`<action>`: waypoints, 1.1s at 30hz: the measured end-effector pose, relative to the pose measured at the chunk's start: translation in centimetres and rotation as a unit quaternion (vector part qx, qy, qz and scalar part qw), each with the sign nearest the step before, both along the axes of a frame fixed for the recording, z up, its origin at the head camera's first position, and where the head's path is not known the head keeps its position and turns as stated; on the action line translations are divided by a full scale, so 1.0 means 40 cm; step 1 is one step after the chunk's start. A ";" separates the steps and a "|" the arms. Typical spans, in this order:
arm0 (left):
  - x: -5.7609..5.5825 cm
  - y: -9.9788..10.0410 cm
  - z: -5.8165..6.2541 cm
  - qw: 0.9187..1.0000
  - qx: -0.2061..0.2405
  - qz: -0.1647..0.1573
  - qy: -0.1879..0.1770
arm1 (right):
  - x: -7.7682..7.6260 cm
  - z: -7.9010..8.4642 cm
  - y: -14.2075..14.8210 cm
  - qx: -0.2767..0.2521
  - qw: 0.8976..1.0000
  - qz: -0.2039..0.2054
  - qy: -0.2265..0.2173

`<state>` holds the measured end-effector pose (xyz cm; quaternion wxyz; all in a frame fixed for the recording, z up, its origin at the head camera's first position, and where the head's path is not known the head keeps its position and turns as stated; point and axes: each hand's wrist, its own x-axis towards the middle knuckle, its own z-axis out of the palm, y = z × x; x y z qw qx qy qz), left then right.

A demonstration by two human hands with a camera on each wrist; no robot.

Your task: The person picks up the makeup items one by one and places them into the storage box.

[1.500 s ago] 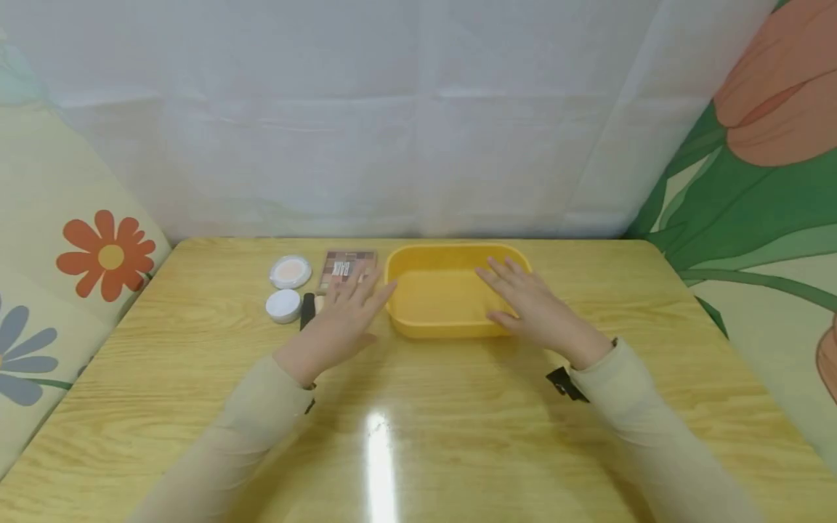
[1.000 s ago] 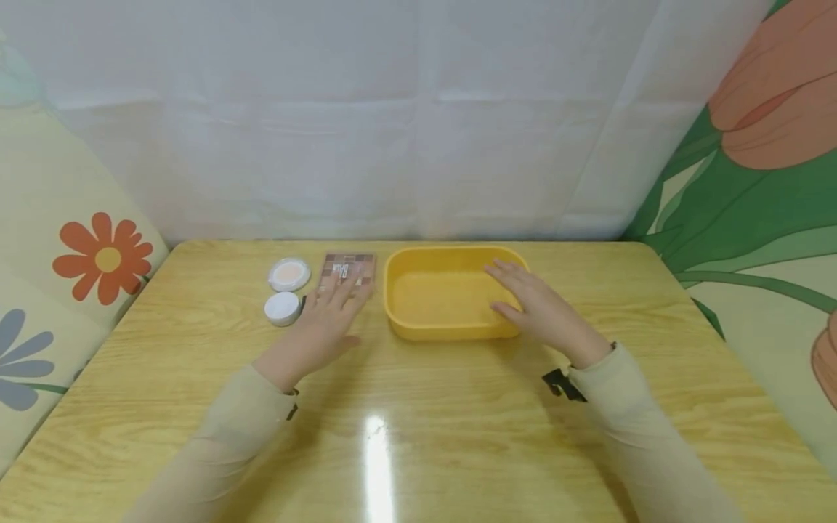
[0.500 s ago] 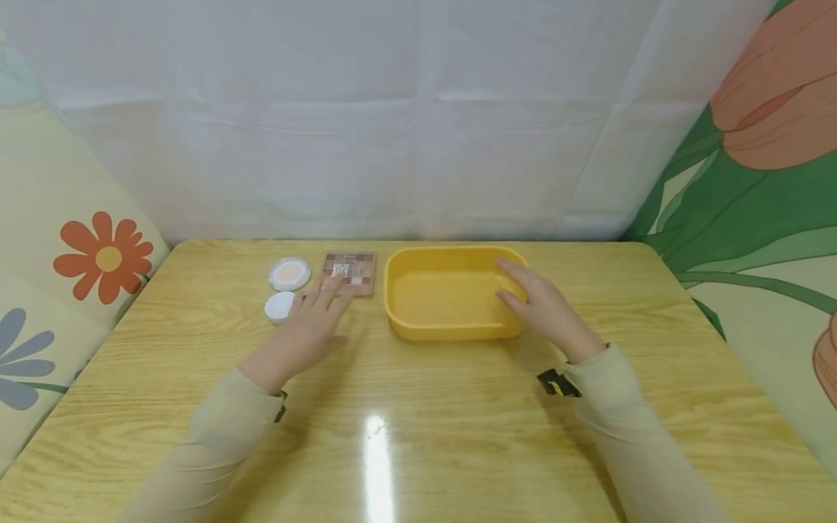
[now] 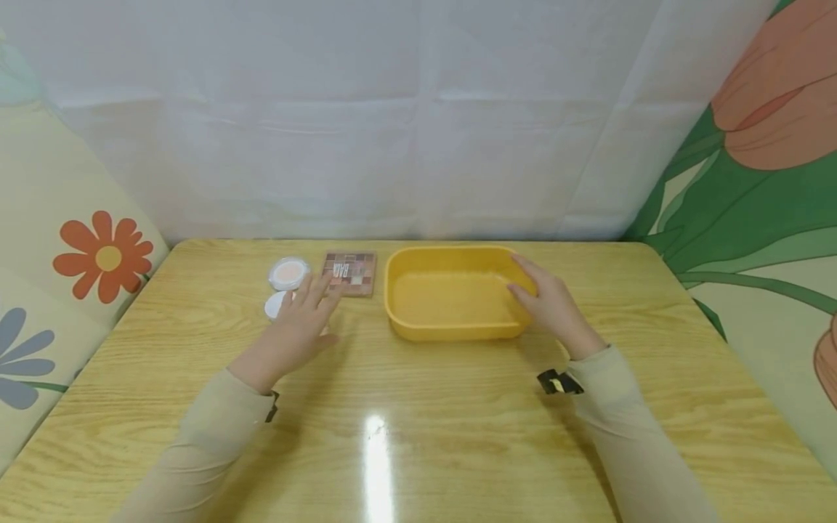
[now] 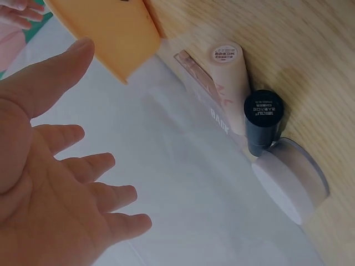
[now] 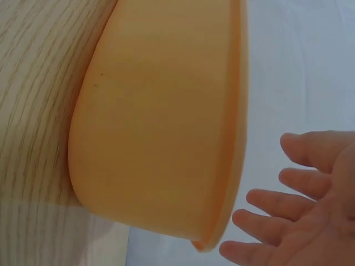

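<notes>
My left hand (image 4: 294, 330) hovers with spread fingers over the makeup at the left, holding nothing. Beneath its fingertips, partly covered, sits a round white-lidded jar (image 4: 275, 304). A round pale-pink compact (image 4: 288, 273) lies behind that jar, and an eyeshadow palette (image 4: 358, 278) is to its right. The left wrist view shows a beige tube (image 5: 228, 83) and a dark tube (image 5: 264, 113) standing beside the jar; the left hand hides both in the head view. At the right end of a yellow plastic basket (image 4: 458, 332), my right hand (image 4: 552, 309) hangs near the rim, fingers apart and holding nothing.
The wooden table (image 4: 445, 407) extends in front of the basket and to both sides. A white cloth (image 4: 418, 123) hangs along its back edge. Flower-printed panels (image 4: 771, 203) stand at the sides.
My left hand has drawn left and toward me, off the palette and over the white jar. My right hand has shifted right, from above the basket to its right rim.
</notes>
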<state>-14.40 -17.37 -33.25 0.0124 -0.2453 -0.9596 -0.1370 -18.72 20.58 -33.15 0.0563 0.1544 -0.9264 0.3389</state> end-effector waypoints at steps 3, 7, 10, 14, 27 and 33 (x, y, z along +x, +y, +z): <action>0.000 -0.006 -0.003 1.000 -0.001 -0.001 -0.002 | -0.003 0.000 0.005 -0.008 1.000 -0.015 -0.014; 0.000 -0.011 -0.008 1.000 -0.002 0.000 -0.004 | -0.006 0.000 0.006 -0.030 0.998 -0.039 -0.037; 0.002 -0.014 -0.011 1.000 -0.003 0.005 -0.007 | -0.010 -0.002 0.007 -0.042 0.996 -0.063 -0.053; 0.002 -0.018 -0.017 1.000 -0.003 0.009 -0.006 | -0.015 -0.004 0.012 -0.056 0.992 -0.089 -0.077; -0.005 -0.042 -0.024 1.000 0.000 0.024 -0.012 | -0.041 -0.022 0.038 -0.124 0.976 -0.104 -0.146; -0.015 -0.053 -0.025 0.999 0.002 0.031 -0.029 | -0.045 -0.025 0.035 -0.159 0.966 -0.129 -0.157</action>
